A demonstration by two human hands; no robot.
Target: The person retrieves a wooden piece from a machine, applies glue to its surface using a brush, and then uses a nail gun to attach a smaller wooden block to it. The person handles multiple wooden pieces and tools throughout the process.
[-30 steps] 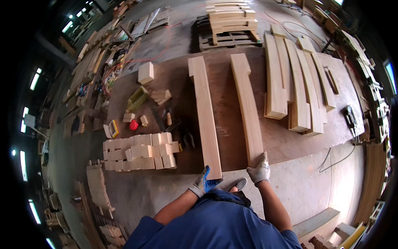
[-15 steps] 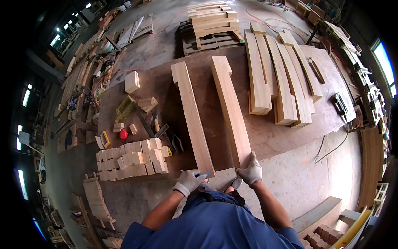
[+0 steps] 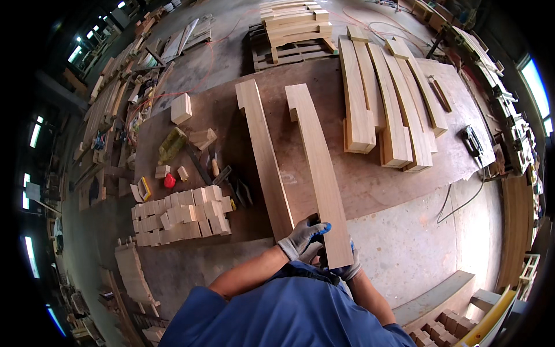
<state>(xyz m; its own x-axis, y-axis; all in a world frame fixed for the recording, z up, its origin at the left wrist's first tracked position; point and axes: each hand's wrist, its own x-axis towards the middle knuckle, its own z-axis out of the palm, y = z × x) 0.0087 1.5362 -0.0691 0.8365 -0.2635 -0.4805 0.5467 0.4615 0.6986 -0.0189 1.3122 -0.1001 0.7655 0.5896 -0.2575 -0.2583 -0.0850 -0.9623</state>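
A person in a blue shirt (image 3: 289, 312) steadies a long pale wooden beam (image 3: 321, 179) with both hands at a brown work surface (image 3: 396, 188). The beam slants across the near edge, its close end jutting out toward the person's waist and its notched far end reaching out over the panel. The left hand (image 3: 302, 237), in a grey glove with blue on the fingers, is bent around the beam's left edge. The right hand (image 3: 351, 263), gloved alike and partly hidden, is closed around the right side near the close end.

Just to the left lies a second beam (image 3: 265, 159), its near end beside the left glove. To the right, a row of curved boards (image 3: 388, 110) lies side by side, with a black power tool (image 3: 473, 141) and its cord farther along. At left — beyond a cluster of small wooden blocks (image 3: 182, 215) — sit a red object (image 3: 169, 180), a wood-handled tool (image 3: 215, 167) and a larger squared block (image 3: 181, 108). On the floor behind the surface, more shaped timbers (image 3: 298, 29) are stacked on a pallet (image 3: 263, 56).
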